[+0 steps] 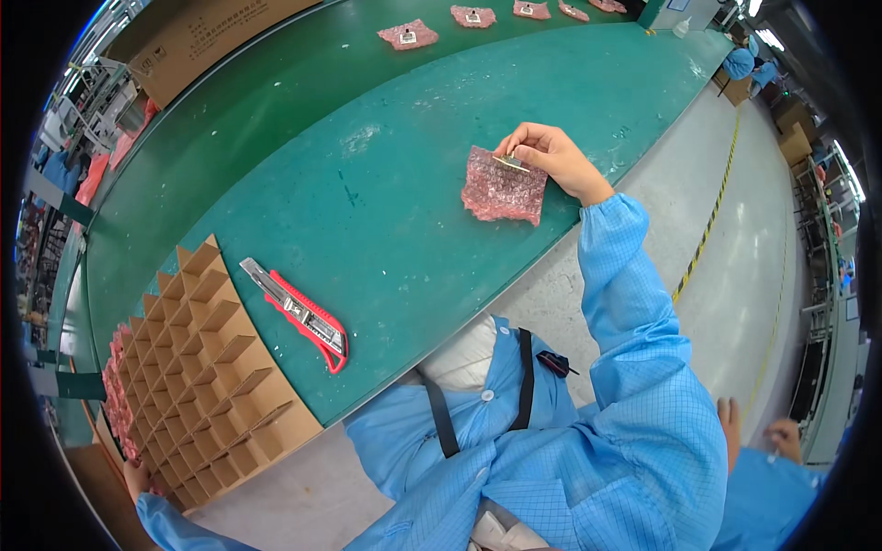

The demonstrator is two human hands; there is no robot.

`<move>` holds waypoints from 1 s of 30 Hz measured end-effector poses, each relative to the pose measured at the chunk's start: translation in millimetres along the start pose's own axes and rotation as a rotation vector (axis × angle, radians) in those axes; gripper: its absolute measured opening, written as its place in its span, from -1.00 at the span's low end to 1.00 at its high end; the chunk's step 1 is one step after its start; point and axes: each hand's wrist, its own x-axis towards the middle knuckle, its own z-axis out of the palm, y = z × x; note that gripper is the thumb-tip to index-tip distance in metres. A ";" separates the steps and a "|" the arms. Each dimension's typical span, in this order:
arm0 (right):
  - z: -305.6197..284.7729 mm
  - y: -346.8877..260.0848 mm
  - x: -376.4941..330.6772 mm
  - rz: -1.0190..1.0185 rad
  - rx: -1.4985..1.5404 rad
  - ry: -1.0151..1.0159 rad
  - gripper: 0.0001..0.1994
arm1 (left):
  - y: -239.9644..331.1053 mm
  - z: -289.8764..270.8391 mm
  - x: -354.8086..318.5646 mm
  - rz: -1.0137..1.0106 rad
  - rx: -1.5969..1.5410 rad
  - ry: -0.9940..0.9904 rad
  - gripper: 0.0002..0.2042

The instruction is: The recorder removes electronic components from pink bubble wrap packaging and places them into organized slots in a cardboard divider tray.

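Observation:
My right hand (553, 158) pinches a small flat part (511, 163) with a metallic top between thumb and fingers. The part is just above a pink bubble-wrap bag (503, 191) lying on the green table. At the lower left, my left hand (138, 477) is curled at the near corner of a cardboard grid divider (276, 390); some of its fingers are hidden. A red utility knife (299, 312) rests on the table between the divider and my body. Behind the divider's left side, more pink bubble wrap (118, 390) shows.
A line of pink bubble-wrap packs (407, 35) with labels runs along the far side of the green table (386, 184). A large cardboard box (197, 46) stands at the far left. Another person's hands (783, 439) and blue sleeve are at the lower right, beside the grey floor.

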 end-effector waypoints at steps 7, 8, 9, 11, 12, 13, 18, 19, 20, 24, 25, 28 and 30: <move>-3.9 2.4 -1.7 -0.128 0.001 0.021 -0.84 | 20.5 -5.1 -10.5 -0.010 -0.052 -0.037 -0.84; -4.6 2.9 -1.1 -0.131 0.010 0.021 -0.84 | 18.6 -8.8 -10.6 -0.011 -0.045 -0.030 -0.84; -6.2 2.9 -0.9 -0.174 -0.003 0.040 -0.85 | 17.3 -11.9 -9.6 -0.027 -0.021 -0.066 -0.85; -12.2 2.3 -3.3 -0.210 -0.021 0.069 -0.86 | 26.4 -4.4 -5.4 -0.016 -0.061 -0.084 -0.83; -14.8 0.9 -4.9 -0.209 -0.009 0.070 -0.84 | 30.9 -3.4 -3.2 -0.010 -0.056 -0.084 -0.83; -17.9 -0.6 -7.1 -0.206 0.001 0.073 -0.83 | 36.3 -1.4 0.5 -0.037 -0.077 -0.124 -0.83; -12.7 -6.3 -0.9 -0.303 0.109 -0.017 -0.75 | -2.8 -15.7 4.5 -0.107 -0.140 -0.203 -0.80; -12.8 -7.3 1.2 -0.342 0.139 -0.045 -0.73 | -0.7 -16.8 4.8 -0.106 -0.135 -0.208 -0.80; -14.1 -10.7 1.8 -0.338 0.138 -0.040 -0.73 | 2.9 -18.0 4.9 -0.128 -0.171 -0.221 -0.81; -25.8 -18.0 10.1 -0.438 0.215 -0.104 -0.73 | 21.5 -23.5 -10.6 -0.229 -0.321 -0.260 -0.86; -29.2 -18.0 13.1 -0.467 0.263 -0.149 -0.73 | 26.6 -22.8 -16.8 -0.257 -0.362 -0.268 -0.87; -25.4 -14.1 22.4 -0.500 0.516 -0.329 -0.89 | 34.2 -28.3 -34.2 -0.313 -0.440 -0.276 -0.89; -15.4 -24.9 20.5 -0.437 0.657 -0.315 -0.88 | 42.8 -26.4 -39.5 -0.242 -0.594 -0.224 -0.89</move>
